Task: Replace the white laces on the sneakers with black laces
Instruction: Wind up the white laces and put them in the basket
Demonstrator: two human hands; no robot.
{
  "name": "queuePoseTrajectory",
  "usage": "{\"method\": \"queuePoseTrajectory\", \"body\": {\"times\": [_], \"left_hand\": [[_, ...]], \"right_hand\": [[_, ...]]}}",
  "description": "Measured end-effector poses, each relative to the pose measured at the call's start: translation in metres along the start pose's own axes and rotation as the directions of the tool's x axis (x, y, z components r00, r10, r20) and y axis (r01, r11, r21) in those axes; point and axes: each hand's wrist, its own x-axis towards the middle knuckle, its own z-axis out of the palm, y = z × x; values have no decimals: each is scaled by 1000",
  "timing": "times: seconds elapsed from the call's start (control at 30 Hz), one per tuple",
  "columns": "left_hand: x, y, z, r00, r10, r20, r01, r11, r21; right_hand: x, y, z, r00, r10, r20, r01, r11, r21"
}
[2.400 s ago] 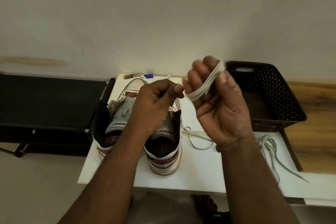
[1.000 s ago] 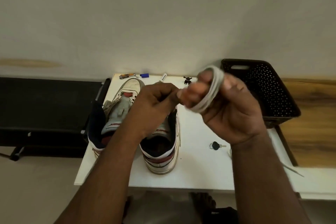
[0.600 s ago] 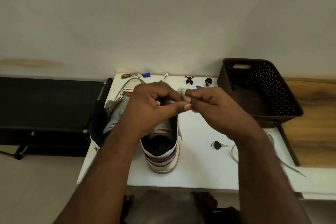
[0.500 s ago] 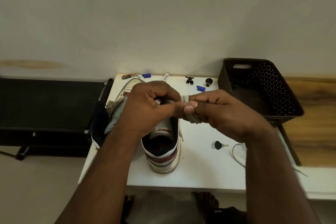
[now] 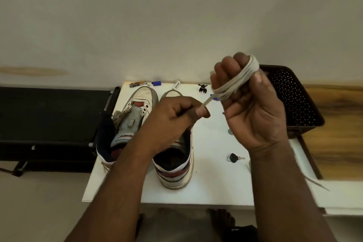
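A: Hands?

B: Right hand is raised over the table, palm toward the camera, fingers curled. White lace is wound in several loops round those fingers. Thumb lies along the coil on the basket side.

A: Left?

B: Left hand sits lower, above the shoes. Thumb and forefinger pinch the free end of the lace. That end runs in a short, taut line up to the coil on the right hand.

A: Shoes?

B: Two sneakers side by side, heels toward the camera. Left shoe is by the table's left edge, tongue showing, no lace visible in its eyelets. Right shoe is partly under the left hand and forearm, so I cannot tell its eyelets.

A: Black laces?

B: Cannot make any out.

A: Anything else on the table?

B: Dark perforated basket at the right edge, behind the right hand. Key with a black head lies right of the right shoe. Along the far edge are a clipper-like tool, a blue cap, a small white tube and a tiny dark figure. A pale lace tip pokes out past the right forearm at the table's right end.
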Motion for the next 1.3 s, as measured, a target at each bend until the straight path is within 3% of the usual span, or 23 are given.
{"method": "queuePoseTrajectory", "body": {"times": [0.07,0.1,0.17,0.23,0.3,0.37,0.47,0.6,0.7,0.8,0.87,1.07,1.2,1.3], "left_hand": [[1,-3,-5,999,-53,3,52,994,100],[1,-4,-8,997,-71,5,70,990,119],[0,-3,-12,997,-73,1,73,990,124],[-1,0,-14,998,-40,-42,44,993,107],[-1,1,-14,992,16,-127,-6,997,82],[1,-1,-12,974,47,-222,-32,997,70],[4,-7,-13,948,52,-313,-41,998,43],[8,-13,-12,959,16,-283,-25,999,-27],[9,-14,-2,975,20,-223,-16,1000,21],[10,-15,6,979,-2,-204,11,999,41],[9,-15,6,983,-50,-175,43,998,-43],[8,-5,2,970,-243,-28,212,893,-397],[8,-11,4,976,-209,-68,184,945,-270],[8,-18,4,976,-210,-66,182,939,-291]], "right_hand": [[3,-1,-4,961,-143,-237,87,969,-233],[3,-2,-8,941,-201,-273,61,893,-447],[0,-1,-19,945,-232,-231,-82,517,-852],[-2,1,-26,966,-50,-252,-239,188,-953],[-4,1,-25,900,259,-350,-387,105,-916],[-7,3,-20,790,524,-318,-491,231,-840],[-10,-1,-14,776,610,-164,-560,545,-624],[-8,1,-11,888,460,11,-416,814,-404],[-2,17,-2,978,197,-62,-205,963,-176],[5,30,5,973,64,-223,-81,994,-70],[7,32,3,961,38,-272,-58,996,-66],[7,22,3,927,131,-352,-152,988,-34],[5,23,7,915,173,-364,-213,975,-72],[4,25,9,907,198,-371,-246,966,-86]]}}
